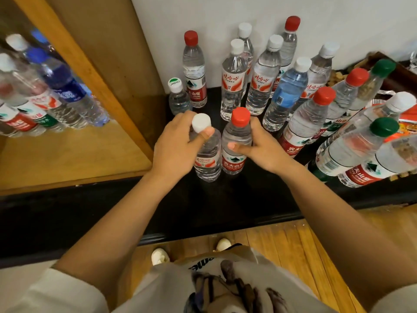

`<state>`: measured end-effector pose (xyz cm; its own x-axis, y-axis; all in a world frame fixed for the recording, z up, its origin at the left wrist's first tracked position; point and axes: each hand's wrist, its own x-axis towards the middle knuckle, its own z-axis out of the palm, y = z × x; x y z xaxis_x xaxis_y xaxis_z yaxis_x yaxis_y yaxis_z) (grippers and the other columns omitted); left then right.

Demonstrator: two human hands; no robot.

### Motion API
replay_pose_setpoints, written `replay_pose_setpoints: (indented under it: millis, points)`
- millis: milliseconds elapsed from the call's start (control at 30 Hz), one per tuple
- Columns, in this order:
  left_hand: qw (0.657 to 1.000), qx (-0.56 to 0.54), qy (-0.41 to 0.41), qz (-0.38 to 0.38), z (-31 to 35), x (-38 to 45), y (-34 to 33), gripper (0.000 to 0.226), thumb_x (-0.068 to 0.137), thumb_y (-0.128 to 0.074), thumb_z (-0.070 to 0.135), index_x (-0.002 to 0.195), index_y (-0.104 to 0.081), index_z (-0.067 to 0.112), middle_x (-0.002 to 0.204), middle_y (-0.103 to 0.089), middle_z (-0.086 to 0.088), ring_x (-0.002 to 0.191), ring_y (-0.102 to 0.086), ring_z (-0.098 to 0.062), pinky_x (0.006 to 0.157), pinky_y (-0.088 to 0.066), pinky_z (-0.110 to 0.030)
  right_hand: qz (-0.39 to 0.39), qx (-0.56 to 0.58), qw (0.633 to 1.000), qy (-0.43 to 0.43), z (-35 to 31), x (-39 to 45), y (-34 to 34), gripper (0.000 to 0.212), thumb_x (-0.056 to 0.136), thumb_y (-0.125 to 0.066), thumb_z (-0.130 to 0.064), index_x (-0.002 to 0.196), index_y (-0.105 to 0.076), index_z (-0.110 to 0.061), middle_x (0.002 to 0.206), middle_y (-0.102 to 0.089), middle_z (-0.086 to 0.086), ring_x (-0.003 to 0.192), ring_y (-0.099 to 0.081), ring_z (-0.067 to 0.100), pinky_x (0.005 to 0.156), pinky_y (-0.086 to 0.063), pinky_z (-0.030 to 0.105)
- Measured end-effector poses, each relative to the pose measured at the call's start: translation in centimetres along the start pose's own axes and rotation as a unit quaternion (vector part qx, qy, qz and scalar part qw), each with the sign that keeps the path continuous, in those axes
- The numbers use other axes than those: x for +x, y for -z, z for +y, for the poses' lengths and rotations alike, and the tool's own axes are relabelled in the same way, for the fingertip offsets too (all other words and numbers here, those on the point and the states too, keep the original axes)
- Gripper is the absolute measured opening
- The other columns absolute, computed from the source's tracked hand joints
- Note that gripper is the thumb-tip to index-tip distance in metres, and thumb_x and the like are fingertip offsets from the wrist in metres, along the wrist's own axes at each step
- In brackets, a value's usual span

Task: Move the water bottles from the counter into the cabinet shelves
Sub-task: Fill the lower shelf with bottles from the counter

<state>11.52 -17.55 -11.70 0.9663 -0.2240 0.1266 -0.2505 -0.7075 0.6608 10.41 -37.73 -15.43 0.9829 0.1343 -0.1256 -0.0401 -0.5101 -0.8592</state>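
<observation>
Head view: left hand [174, 141] fingers are wrapping the white-capped bottle [206, 152], right hand [259, 143] fingers are wrapping the red-capped bottle [235, 145], both standing upright on the counter [225, 199].

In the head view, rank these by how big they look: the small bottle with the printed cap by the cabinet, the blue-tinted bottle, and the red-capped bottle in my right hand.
1. Blue-tinted bottle and red-capped bottle: alike; the held one is nearer, so unranked.
2. Small bottle: clearly smallest.
</observation>
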Motion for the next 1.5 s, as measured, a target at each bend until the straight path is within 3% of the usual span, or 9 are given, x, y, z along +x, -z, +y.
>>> replay_pose_setpoints:
  millis: [233,367,467,567,700,933,1067,1267,1500]
  points:
    - [0.999,0.023,0.029,0.013,-0.3,-2.8,0.3,0.054,0.079,-0.045,0.064,0.117,-0.049,0.025,0.104,-0.046,0.001,0.094,-0.050,-0.012,0.074,-0.046,-0.030,-0.059,0.003,0.998,0.026,-0.1,-2.7,-0.5,0.077,0.063,-0.062,-0.070,0.125,-0.034,-0.034,0.121,-0.056,-0.012,0.115,-0.053,0.009,0.103,-0.041,0.042]
    - [0.993,-0.110,0.051,-0.002,-1.2,-3.7,-0.8,0.052,0.080,-0.060,0.050,0.125,-0.045,0.028,0.116,-0.042,0.003,0.103,-0.044,-0.006,0.082,-0.037,-0.017,-0.045,0.057,0.997,0.025,0.3,-4.2,-1.4,0.069,0.064,-0.066,-0.063,0.123,-0.038,-0.040,0.111,-0.059,-0.026,0.108,-0.054,-0.007,0.093,-0.041,0.020]
    - [0.959,-0.254,0.116,-0.055,-1.9,-4.0,-2.0,0.063,0.076,-0.072,0.032,0.130,-0.039,0.030,0.125,-0.049,0.007,0.116,-0.048,-0.006,0.099,-0.041,-0.028,-0.009,0.117,0.993,0.020,1.1,-5.1,-2.5,0.060,0.070,-0.069,-0.047,0.123,-0.040,-0.043,0.113,-0.059,-0.029,0.110,-0.054,-0.009,0.087,-0.041,0.007]
    - [0.929,-0.339,0.140,-0.054,-2.2,-4.0,-3.0,0.084,0.063,-0.081,0.029,0.133,-0.034,0.028,0.126,-0.052,0.009,0.118,-0.051,-0.007,0.101,-0.043,-0.032,0.033,0.151,0.988,0.005,2.2,-5.6,-3.8,0.068,0.065,-0.072,-0.044,0.124,-0.038,-0.042,0.117,-0.057,-0.026,0.113,-0.052,-0.009,0.087,-0.043,0.008]
    - [0.924,-0.349,0.153,-0.027,-2.6,-4.4,-3.8,0.088,0.055,-0.083,0.023,0.129,-0.035,0.021,0.130,-0.051,-0.002,0.122,-0.050,-0.019,0.100,-0.044,-0.033,0.068,0.119,0.991,-0.004,3.4,-5.7,-5.8,0.070,0.066,-0.079,-0.030,0.120,-0.037,-0.042,0.111,-0.054,-0.028,0.104,-0.051,-0.019,0.081,-0.041,0.001]
    - [0.918,-0.365,0.154,-0.016,-3.6,-6.0,-2.1,0.086,0.054,-0.079,0.034,0.127,-0.035,0.025,0.129,-0.051,0.001,0.122,-0.049,-0.014,0.105,-0.041,-0.037,0.092,0.083,0.992,0.004,2.6,-5.3,-7.9,0.068,0.066,-0.081,-0.018,0.115,-0.041,-0.043,0.104,-0.056,-0.035,0.102,-0.051,-0.019,0.081,-0.039,-0.001]
    - [0.910,-0.381,0.163,-0.008,-5.7,-7.4,1.0,0.095,0.050,-0.078,0.042,0.132,-0.034,0.022,0.132,-0.051,0.000,0.123,-0.050,-0.012,0.104,-0.041,-0.031,0.057,0.076,0.995,0.012,0.6,-4.5,-10.4,0.068,0.067,-0.080,-0.019,0.115,-0.041,-0.047,0.107,-0.055,-0.037,0.106,-0.050,-0.018,0.084,-0.041,0.001]
    - [0.912,-0.375,0.165,0.030,-10.7,-8.0,7.3,0.081,0.058,-0.083,0.018,0.127,-0.041,0.027,0.117,-0.059,0.013,0.108,-0.057,0.005,0.084,-0.044,-0.006,-0.006,0.080,0.996,0.026,-3.9,-1.5,-15.5,0.069,0.066,-0.079,-0.025,0.113,-0.038,-0.053,0.108,-0.051,-0.047,0.106,-0.049,-0.020,0.082,-0.041,0.000]
    - [0.908,-0.369,0.177,0.089,-17.8,-7.7,14.8,0.093,0.056,-0.085,0.012,0.134,-0.036,0.017,0.120,-0.058,0.009,0.113,-0.056,-0.006,0.095,-0.045,-0.016,-0.036,0.082,0.995,0.053,-10.1,4.0,-23.2,0.067,0.064,-0.079,-0.037,0.112,-0.036,-0.056,0.106,-0.050,-0.046,0.104,-0.047,-0.024,0.083,-0.040,0.002]
